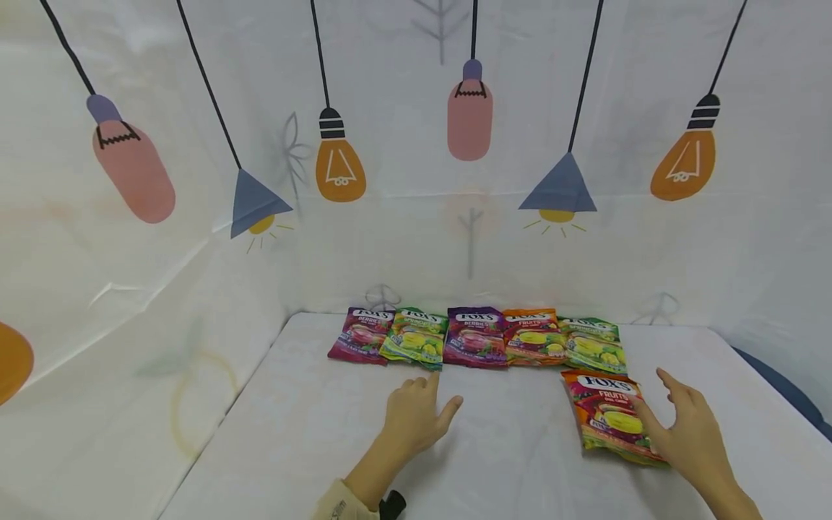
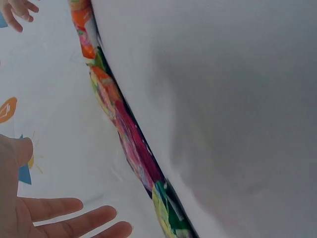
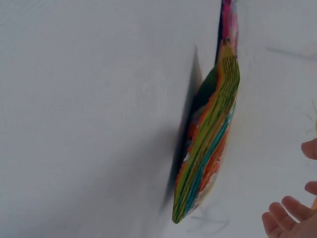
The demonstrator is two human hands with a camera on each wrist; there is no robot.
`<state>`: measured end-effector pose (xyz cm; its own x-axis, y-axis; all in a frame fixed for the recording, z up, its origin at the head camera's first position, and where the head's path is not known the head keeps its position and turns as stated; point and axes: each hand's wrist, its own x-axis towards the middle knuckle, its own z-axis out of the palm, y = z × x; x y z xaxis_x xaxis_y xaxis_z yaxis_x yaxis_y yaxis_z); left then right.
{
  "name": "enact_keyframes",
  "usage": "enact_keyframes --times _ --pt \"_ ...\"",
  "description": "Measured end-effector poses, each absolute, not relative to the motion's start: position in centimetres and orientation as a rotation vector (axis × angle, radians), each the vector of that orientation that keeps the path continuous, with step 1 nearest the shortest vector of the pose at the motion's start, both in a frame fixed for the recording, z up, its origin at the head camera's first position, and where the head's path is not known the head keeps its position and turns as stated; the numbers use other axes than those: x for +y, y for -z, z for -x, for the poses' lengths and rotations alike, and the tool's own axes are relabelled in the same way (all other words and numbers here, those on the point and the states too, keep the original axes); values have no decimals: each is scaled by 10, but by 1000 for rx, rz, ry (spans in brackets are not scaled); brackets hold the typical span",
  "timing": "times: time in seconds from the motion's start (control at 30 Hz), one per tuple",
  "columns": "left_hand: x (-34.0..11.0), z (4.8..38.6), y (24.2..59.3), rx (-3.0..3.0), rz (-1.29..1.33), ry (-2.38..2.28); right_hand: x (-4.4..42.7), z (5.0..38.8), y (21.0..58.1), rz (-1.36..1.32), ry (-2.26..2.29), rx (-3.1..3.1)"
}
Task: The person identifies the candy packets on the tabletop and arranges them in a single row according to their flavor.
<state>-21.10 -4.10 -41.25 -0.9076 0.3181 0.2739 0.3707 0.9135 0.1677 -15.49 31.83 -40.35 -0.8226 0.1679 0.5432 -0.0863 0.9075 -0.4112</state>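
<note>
Several Fox's candy bags lie in a row at the back of the white table: a purple berries bag (image 1: 360, 336), a green bag (image 1: 414, 339), another purple bag (image 1: 476, 338), an orange fruits bag (image 1: 534, 338) and a green bag (image 1: 593, 347). In front of the right end lies one more orange fruits bag (image 1: 611, 417). My right hand (image 1: 694, 437) is at its right side, fingers spread and overlapping its edge in the head view; the right wrist view shows the fingers (image 3: 282, 215) apart from the bag. My left hand (image 1: 412, 415), holding nothing, hovers before the left green bag, fingers extended.
The white table (image 1: 507, 448) meets a white sheet (image 1: 403, 238) printed with lamps and bulbs just behind the row. Another sheet wall stands along the left edge. Something dark blue (image 1: 780, 390) shows beyond the right edge.
</note>
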Motion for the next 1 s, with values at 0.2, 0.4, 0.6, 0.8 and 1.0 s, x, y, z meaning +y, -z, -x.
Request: enact_keyframes --times 0.2,0.4,0.6,0.8,1.0 --pt "-18 212 411 -2851 605 338 335 153 410 111 -572 -2544" --pt "13 210 409 -2921 712 442 351 157 413 159 -632 -2716" --pt "45 210 410 -2989 812 406 364 161 416 250 -697 -2955" --pt "69 212 412 -2997 881 324 369 163 421 340 -766 -3024" --pt "89 211 415 -3011 922 316 375 165 428 321 -778 -3088"
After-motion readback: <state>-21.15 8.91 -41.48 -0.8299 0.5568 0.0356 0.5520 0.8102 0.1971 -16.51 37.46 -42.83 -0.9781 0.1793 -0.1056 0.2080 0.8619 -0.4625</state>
